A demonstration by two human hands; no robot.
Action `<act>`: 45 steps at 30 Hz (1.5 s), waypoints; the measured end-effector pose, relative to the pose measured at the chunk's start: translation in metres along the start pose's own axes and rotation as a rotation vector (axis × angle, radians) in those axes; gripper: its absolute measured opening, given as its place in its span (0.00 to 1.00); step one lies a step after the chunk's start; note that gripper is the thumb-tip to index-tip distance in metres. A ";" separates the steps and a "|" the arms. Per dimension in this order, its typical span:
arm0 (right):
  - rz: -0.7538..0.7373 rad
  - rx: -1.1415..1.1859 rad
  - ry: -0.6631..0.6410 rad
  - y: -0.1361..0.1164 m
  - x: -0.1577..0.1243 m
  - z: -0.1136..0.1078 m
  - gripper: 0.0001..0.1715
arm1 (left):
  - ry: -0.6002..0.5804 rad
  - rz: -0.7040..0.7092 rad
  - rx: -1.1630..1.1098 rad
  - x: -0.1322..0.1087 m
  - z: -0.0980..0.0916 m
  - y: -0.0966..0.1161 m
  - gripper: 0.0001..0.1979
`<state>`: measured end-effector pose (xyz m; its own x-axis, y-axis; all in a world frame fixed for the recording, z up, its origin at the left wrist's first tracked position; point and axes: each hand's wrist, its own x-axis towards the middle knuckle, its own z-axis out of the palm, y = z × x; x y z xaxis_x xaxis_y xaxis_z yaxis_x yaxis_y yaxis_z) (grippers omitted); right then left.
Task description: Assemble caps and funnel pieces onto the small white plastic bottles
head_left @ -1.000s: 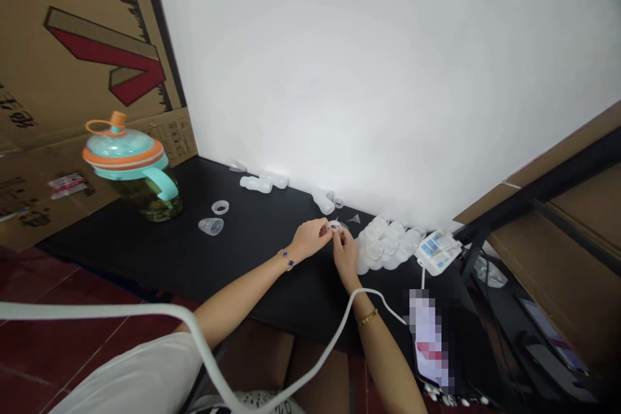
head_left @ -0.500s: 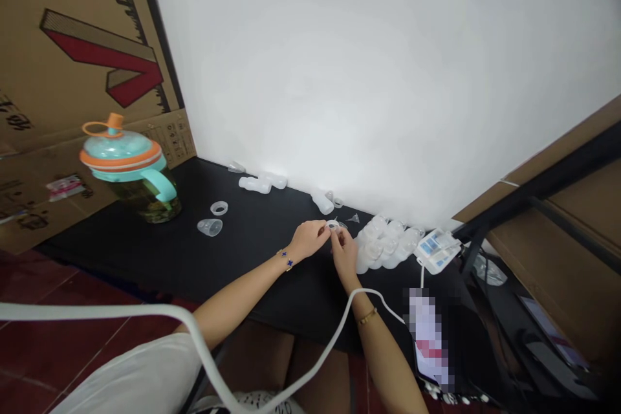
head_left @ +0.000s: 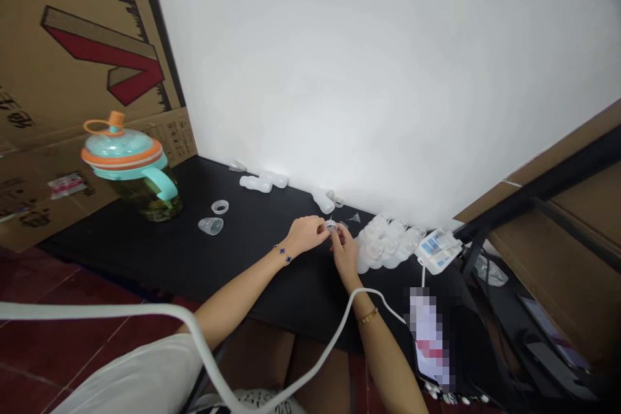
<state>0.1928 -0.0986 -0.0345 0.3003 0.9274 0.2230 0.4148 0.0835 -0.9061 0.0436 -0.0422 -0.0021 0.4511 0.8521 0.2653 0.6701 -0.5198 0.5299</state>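
The left hand (head_left: pixel 303 235) pinches a small clear cap (head_left: pixel 330 226) between thumb and fingertips. The right hand (head_left: pixel 345 251) closes on it from the other side, just above the black table (head_left: pixel 252 259), beside the heap of clear bottles (head_left: pixel 385 244). Over the last second the left wrist has rolled slightly, and the cap has hardly moved.

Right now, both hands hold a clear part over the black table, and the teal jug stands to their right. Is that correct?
No. The head view shows the teal jug to the left of the left hand and right hand. They do hold the clear part over the black table.
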 end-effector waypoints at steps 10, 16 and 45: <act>0.012 0.042 -0.015 0.005 0.002 0.000 0.22 | 0.043 0.023 -0.052 0.000 -0.002 0.000 0.09; 0.019 0.048 -0.021 0.004 0.002 0.000 0.20 | 0.058 0.064 -0.121 0.001 -0.001 -0.002 0.07; -0.062 -0.096 0.003 0.001 0.001 0.000 0.19 | 0.054 0.088 -0.148 -0.001 0.007 0.000 0.06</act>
<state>0.1931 -0.0977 -0.0348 0.2737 0.9205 0.2787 0.5133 0.1053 -0.8517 0.0470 -0.0436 -0.0085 0.4695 0.8078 0.3564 0.5339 -0.5812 0.6142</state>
